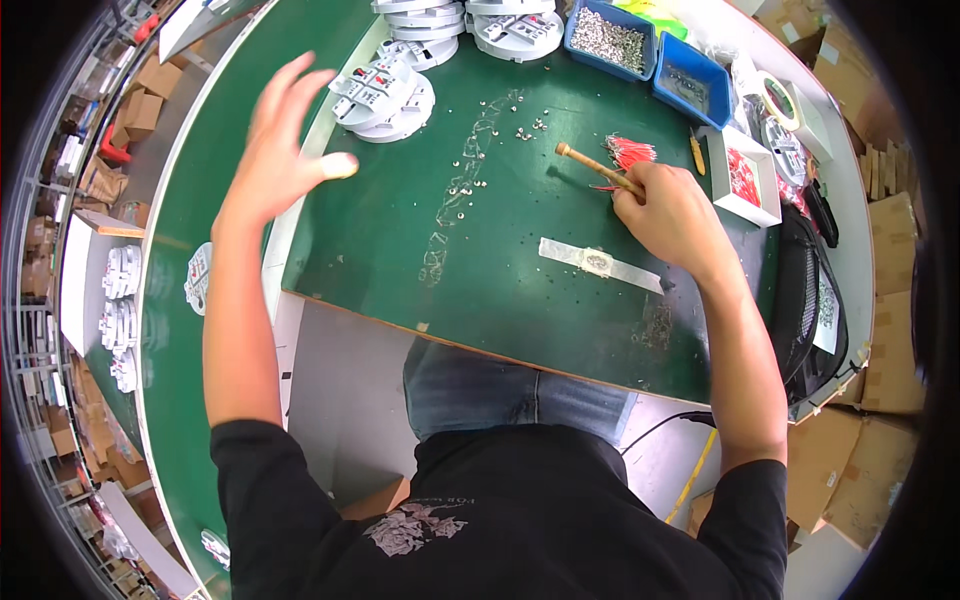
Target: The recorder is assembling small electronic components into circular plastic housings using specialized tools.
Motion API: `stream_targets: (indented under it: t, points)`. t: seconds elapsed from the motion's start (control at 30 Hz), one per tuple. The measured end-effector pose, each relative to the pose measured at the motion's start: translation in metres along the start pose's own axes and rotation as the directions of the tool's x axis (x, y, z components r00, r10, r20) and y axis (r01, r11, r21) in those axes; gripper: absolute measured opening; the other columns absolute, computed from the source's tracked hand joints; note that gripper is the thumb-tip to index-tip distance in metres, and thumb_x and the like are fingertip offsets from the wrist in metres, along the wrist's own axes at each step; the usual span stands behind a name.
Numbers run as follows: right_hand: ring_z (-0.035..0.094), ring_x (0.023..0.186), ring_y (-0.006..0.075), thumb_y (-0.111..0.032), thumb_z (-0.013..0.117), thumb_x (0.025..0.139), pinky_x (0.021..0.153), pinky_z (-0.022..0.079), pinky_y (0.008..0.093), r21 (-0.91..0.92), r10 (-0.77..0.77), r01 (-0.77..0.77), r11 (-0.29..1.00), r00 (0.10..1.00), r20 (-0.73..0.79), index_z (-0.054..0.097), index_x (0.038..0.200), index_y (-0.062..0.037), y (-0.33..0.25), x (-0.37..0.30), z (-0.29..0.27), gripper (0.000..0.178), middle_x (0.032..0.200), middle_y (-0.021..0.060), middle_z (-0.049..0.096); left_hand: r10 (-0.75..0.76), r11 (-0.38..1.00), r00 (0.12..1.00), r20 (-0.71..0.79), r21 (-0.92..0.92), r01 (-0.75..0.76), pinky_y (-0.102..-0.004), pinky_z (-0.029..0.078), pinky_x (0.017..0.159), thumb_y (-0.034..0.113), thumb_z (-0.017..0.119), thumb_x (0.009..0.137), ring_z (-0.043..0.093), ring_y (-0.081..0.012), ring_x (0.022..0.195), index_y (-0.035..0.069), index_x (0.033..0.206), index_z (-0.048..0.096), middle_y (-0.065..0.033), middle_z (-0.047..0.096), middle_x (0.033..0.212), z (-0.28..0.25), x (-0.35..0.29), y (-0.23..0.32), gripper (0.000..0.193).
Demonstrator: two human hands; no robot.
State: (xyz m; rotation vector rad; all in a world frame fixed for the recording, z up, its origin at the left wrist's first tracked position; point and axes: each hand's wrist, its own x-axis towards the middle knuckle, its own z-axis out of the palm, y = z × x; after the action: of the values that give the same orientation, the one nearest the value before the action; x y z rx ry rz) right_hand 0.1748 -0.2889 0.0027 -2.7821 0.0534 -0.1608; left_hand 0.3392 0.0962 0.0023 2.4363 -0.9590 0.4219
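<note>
My left hand is raised with its fingers spread and holds nothing. It is over the left side of the green work surface, beside a short stack of round white plastic units with red and black parts on top. At the right, my right hand is closed around a thin light-brown wooden rod. The rod's knobbed end points up and left. Just beyond that hand lies a bundle of red wires. Small metal nuts are scattered across the middle of the surface.
More stacked white units stand at the back. Beside them are a blue bin of small metal parts and another blue bin. A yellow-handled tool, a white box of red parts and a black bag line the right.
</note>
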Motion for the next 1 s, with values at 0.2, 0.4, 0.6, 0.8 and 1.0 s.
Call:
stream_targets:
  t: [0.2, 0.4, 0.6, 0.8, 1.0]
  points:
    - [0.053, 0.062, 0.0282, -0.018, 0.064, 0.091, 0.061, 0.043, 0.0415, 0.149, 0.094, -0.093, 0.984, 0.996, 0.004, 0.060, 0.088, 0.0049, -0.013, -0.014, -0.024, 0.023, 0.066, 0.0170, 0.054, -0.019, 0.985, 0.967, 0.255, -0.161, 0.062, -0.0429, 0.037, 0.116, 0.026, 0.084, 0.068, 0.045, -0.0349, 0.139, 0.014, 0.140, 0.054, -0.0127, 0.041, 0.154, 0.033, 0.045, -0.021, 0.079]
    - [0.048, 0.070, 0.0096, -0.019, 0.067, 0.094, 0.064, 0.042, 0.0295, 0.325, 0.129, -0.154, 0.933, 0.987, 0.097, 0.064, 0.098, 0.0041, 0.001, -0.012, -0.027, 0.024, 0.074, 0.0014, 0.055, -0.016, 0.979, 0.992, 0.124, -0.199, 0.040, -0.0406, 0.040, 0.113, 0.025, 0.079, 0.077, 0.047, -0.0297, 0.136, 0.011, 0.131, 0.062, -0.0116, 0.046, 0.148, 0.037, 0.032, -0.041, 0.059]
    - [0.048, 0.073, 0.0071, -0.017, 0.068, 0.094, 0.067, 0.043, 0.0257, 0.397, 0.120, -0.153, 0.905, 0.987, 0.107, 0.068, 0.106, 0.0035, -0.002, -0.015, -0.026, 0.024, 0.079, -0.0019, 0.058, -0.133, 0.929, 0.991, -0.019, -0.349, 0.118, -0.0414, 0.038, 0.114, 0.029, 0.078, 0.081, 0.044, -0.0323, 0.139, 0.013, 0.135, 0.058, -0.0141, 0.042, 0.152, 0.048, 0.015, -0.060, 0.060]
    - [0.049, 0.073, 0.0058, -0.014, 0.065, 0.095, 0.066, 0.042, 0.0244, 0.371, 0.154, -0.172, 0.913, 0.985, 0.076, 0.069, 0.111, 0.0034, 0.005, -0.033, -0.019, 0.024, 0.078, -0.0014, 0.058, -0.103, 0.995, 0.986, 0.133, 0.008, 0.102, -0.0422, 0.038, 0.114, 0.039, 0.083, 0.075, 0.039, -0.0364, 0.143, 0.018, 0.142, 0.052, -0.0195, 0.036, 0.156, 0.050, 0.009, 0.017, 0.077]
    - [0.048, 0.071, 0.0046, -0.013, 0.065, 0.096, 0.064, 0.040, 0.0233, 0.392, 0.172, -0.183, 0.902, 0.983, 0.064, 0.069, 0.111, 0.0044, 0.003, -0.040, -0.023, 0.023, 0.078, -0.0031, 0.058, -0.366, 0.923, 0.926, 0.090, 0.164, 0.349, -0.0467, 0.042, 0.110, 0.042, 0.085, 0.070, 0.043, -0.0371, 0.141, 0.019, 0.144, 0.049, -0.0204, 0.040, 0.153, 0.047, 0.008, 0.045, 0.085]
